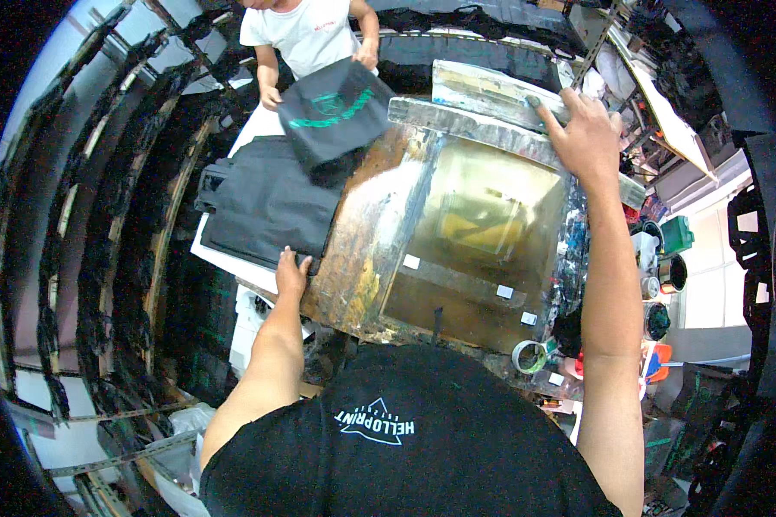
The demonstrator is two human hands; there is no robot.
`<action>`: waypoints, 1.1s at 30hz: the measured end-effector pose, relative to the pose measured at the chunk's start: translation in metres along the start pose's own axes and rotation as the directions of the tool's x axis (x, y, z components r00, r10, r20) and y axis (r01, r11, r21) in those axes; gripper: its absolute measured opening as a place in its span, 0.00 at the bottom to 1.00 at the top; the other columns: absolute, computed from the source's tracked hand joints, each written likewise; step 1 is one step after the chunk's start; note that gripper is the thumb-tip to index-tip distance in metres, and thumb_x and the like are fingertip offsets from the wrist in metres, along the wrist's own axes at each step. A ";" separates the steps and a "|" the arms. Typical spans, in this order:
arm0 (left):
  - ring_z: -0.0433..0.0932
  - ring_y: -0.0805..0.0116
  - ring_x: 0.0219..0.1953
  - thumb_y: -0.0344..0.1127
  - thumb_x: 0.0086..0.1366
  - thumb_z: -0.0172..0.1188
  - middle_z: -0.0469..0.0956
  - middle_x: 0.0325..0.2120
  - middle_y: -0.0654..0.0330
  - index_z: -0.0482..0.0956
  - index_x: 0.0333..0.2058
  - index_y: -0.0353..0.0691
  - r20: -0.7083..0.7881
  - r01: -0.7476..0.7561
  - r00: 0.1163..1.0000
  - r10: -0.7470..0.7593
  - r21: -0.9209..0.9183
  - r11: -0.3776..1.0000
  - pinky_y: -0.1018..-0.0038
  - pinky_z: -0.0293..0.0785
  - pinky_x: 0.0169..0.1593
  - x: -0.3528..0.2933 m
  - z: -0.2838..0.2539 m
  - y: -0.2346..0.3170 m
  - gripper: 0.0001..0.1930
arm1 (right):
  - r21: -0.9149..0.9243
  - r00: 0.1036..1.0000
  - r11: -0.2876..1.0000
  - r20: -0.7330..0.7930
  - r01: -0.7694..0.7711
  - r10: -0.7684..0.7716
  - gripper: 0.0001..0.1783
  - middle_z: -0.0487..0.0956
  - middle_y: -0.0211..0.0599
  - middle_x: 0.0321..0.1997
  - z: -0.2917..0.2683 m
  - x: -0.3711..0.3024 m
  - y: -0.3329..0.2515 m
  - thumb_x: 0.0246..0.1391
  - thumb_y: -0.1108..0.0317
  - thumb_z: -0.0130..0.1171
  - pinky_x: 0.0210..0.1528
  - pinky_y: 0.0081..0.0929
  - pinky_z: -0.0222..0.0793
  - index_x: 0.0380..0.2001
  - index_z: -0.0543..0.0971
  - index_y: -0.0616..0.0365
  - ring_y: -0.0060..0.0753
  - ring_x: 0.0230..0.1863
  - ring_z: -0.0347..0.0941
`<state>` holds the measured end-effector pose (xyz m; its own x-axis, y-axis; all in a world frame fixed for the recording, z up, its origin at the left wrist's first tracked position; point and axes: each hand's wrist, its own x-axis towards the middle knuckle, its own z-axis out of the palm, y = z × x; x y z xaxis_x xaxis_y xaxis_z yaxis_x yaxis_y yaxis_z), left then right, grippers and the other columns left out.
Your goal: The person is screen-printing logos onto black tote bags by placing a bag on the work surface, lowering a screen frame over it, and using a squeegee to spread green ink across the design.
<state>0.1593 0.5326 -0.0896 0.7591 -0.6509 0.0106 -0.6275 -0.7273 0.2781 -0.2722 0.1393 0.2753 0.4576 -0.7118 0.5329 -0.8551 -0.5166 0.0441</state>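
My left hand [291,274] reaches to the near edge of a pile of flat black fabric bags [272,202]. Its thumb and fingers are apart, with the fingertips touching the fabric near a corner. At the far right of the worktable, my right hand [585,133] is closed over the end of a wide, ink-stained bar [491,90]; its thumb lies on the near face and the other fingers are partly hidden. Below this bar is a printing screen [478,220] with yellowish, see-through mesh and a worn grey far edge [466,125].
Across the table a person in a white shirt [306,39] holds up a black bag with a green print [332,112]. A tape roll [528,356], a green container [678,234] and several pots stand at the right. Curved racks [69,207] hung with dark pieces line the left.
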 end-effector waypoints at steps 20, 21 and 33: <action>0.79 0.46 0.51 0.44 0.71 0.62 0.85 0.43 0.50 0.82 0.49 0.36 -0.273 -0.086 0.960 0.062 -0.077 0.993 0.55 0.73 0.55 -0.001 0.013 -0.023 0.17 | 0.001 0.983 0.996 -0.163 0.087 -0.086 0.32 0.83 0.44 0.45 0.024 -0.001 0.013 0.63 0.36 0.53 0.54 0.55 0.65 0.47 0.80 0.56 0.50 0.52 0.78; 0.80 0.46 0.48 0.45 0.70 0.62 0.85 0.41 0.49 0.83 0.45 0.36 -0.255 -0.073 0.966 0.047 -0.094 0.993 0.55 0.74 0.53 0.003 0.009 -0.019 0.16 | -0.002 0.986 0.997 -0.143 0.082 -0.081 0.32 0.83 0.44 0.45 0.022 -0.001 0.013 0.63 0.36 0.53 0.54 0.55 0.65 0.47 0.80 0.56 0.50 0.52 0.78; 0.85 0.49 0.42 0.41 0.71 0.61 0.85 0.38 0.47 0.85 0.40 0.37 -0.274 -0.338 0.929 0.249 -0.349 0.874 0.61 0.77 0.47 0.057 -0.133 0.054 0.13 | 0.026 0.996 0.999 -0.083 0.036 -0.034 0.30 0.84 0.44 0.44 0.010 -0.003 0.007 0.62 0.37 0.55 0.53 0.50 0.66 0.47 0.82 0.54 0.47 0.52 0.79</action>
<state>0.1918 0.4854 0.0542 0.5962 -0.7263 0.3421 -0.7441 -0.3399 0.5752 -0.2772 0.1334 0.2653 0.4643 -0.6522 0.5991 -0.8314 -0.5541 0.0411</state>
